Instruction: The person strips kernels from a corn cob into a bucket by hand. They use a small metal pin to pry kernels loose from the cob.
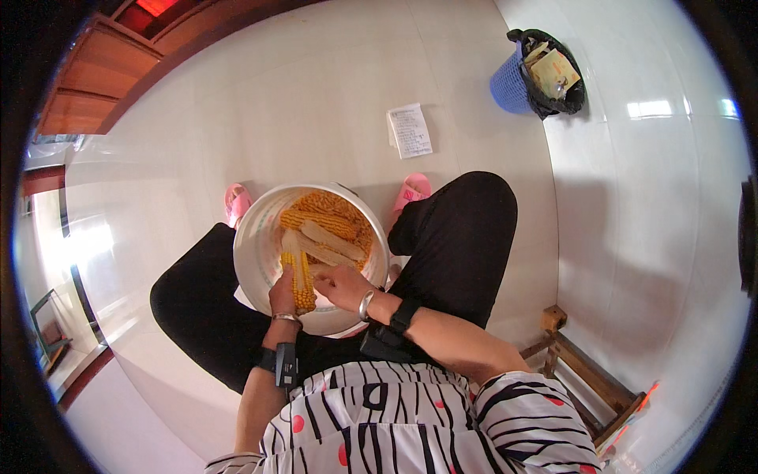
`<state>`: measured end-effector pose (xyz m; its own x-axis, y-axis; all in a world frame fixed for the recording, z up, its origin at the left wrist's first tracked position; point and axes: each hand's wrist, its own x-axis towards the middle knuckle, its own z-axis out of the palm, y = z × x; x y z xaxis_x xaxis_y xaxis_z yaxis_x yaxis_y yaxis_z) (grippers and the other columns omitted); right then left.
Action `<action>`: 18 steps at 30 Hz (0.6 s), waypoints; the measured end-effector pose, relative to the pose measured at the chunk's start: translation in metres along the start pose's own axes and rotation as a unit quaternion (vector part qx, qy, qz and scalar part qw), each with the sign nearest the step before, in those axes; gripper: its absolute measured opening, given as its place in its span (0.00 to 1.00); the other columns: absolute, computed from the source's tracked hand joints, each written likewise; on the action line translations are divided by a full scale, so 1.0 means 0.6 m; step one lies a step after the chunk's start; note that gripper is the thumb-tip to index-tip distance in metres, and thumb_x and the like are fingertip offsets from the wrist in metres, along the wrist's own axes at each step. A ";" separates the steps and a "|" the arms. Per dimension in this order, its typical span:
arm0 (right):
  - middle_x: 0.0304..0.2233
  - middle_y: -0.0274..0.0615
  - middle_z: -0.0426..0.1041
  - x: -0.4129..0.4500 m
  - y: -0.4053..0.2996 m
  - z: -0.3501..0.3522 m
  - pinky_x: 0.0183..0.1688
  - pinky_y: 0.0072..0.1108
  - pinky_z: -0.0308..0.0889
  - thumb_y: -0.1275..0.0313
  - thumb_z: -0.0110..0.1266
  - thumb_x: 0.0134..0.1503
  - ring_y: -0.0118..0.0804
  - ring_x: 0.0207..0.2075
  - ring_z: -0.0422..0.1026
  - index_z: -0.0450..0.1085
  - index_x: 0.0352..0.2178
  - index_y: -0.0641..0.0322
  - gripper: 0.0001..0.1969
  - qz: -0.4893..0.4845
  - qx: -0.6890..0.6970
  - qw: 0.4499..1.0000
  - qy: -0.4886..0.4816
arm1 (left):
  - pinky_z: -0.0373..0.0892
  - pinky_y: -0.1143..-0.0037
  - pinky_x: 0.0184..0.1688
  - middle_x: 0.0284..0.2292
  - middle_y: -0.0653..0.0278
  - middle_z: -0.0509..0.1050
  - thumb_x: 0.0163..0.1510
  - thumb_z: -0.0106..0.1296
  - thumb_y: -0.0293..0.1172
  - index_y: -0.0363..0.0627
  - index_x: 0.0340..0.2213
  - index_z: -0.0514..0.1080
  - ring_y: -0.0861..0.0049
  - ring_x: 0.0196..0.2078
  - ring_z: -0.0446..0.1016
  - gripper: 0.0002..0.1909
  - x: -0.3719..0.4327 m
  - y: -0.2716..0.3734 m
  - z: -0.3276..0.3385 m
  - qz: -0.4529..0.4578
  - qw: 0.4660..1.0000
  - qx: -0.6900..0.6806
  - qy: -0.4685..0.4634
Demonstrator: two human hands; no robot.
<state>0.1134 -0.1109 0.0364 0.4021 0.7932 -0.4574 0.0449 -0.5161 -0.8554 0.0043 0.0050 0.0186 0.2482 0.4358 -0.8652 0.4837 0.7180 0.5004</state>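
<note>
My left hand [283,291] grips a yellow corn cob [302,290] over the near side of a white bucket [254,278]. A strip of kernels is gone from this cob, and its pale core shows there. Close against the cob's right side is my right hand [344,285], its fingers curled; whether they hold anything is hidden. Inside the bucket lie loose corn kernels [331,204], another cob with kernels [320,224] and stripped pale cobs [333,240]. The bucket stands between my knees.
On the tiled floor ahead lies a sheet of paper [410,131] with writing. A blue waste basket [509,86] with a black liner stands by the right wall. Wooden furniture [106,77] is at the upper left, a wooden frame [592,373] at the lower right.
</note>
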 end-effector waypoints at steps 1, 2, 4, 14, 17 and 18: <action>0.20 0.55 0.66 0.005 0.003 -0.002 0.27 0.31 0.60 0.62 0.45 0.43 0.50 0.24 0.66 0.67 0.21 0.67 0.15 0.042 0.005 0.999 -0.014 | 0.66 0.78 0.19 0.26 0.61 0.69 0.47 0.42 0.47 0.37 0.37 0.63 0.74 0.21 0.69 0.24 0.000 -0.001 0.000 0.008 1.000 0.018 -0.014; 0.20 0.55 0.66 0.008 0.004 -0.001 0.27 0.31 0.60 0.62 0.45 0.43 0.50 0.24 0.66 0.67 0.21 0.67 0.15 0.045 0.006 0.999 -0.013 | 0.66 0.78 0.19 0.26 0.61 0.69 0.47 0.42 0.47 0.37 0.37 0.63 0.74 0.21 0.69 0.24 0.001 -0.003 0.003 0.006 1.000 0.020 -0.016; 0.17 0.55 0.65 0.016 0.001 0.002 0.25 0.30 0.59 0.58 0.48 0.40 0.50 0.22 0.66 0.66 0.17 0.69 0.19 0.072 -0.012 0.997 -0.011 | 0.67 0.78 0.18 0.25 0.60 0.69 0.47 0.42 0.46 0.37 0.37 0.63 0.74 0.20 0.69 0.23 0.001 -0.007 0.007 0.032 0.999 -0.012 -0.028; 0.16 0.55 0.65 0.028 0.010 0.017 0.23 0.29 0.60 0.57 0.50 0.38 0.49 0.20 0.66 0.67 0.19 0.70 0.20 0.093 0.046 0.994 -0.028 | 0.67 0.79 0.16 0.26 0.59 0.70 0.48 0.41 0.46 0.37 0.37 0.63 0.75 0.19 0.69 0.23 0.017 -0.024 0.001 0.045 0.998 -0.012 -0.044; 0.16 0.53 0.66 0.031 0.016 0.019 0.23 0.27 0.60 0.57 0.50 0.38 0.45 0.20 0.67 0.67 0.21 0.70 0.21 0.081 0.059 0.994 -0.050 | 0.67 0.79 0.16 0.25 0.59 0.70 0.48 0.41 0.46 0.37 0.36 0.63 0.75 0.19 0.69 0.23 0.021 -0.027 0.002 0.048 0.998 -0.032 -0.039; 0.16 0.51 0.67 0.032 0.016 0.019 0.23 0.26 0.60 0.56 0.51 0.38 0.42 0.19 0.67 0.67 0.22 0.69 0.21 0.084 0.062 0.993 -0.060 | 0.67 0.79 0.15 0.25 0.59 0.70 0.48 0.41 0.46 0.37 0.36 0.63 0.75 0.19 0.69 0.23 0.018 -0.024 0.004 0.049 0.998 -0.031 -0.036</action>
<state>0.1115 -0.0969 0.0166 0.2814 0.7366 -0.6150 -0.1295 -0.6059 -0.7849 0.0019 -0.0021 0.0018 0.3520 0.4668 -0.8113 0.4022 0.7072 0.5814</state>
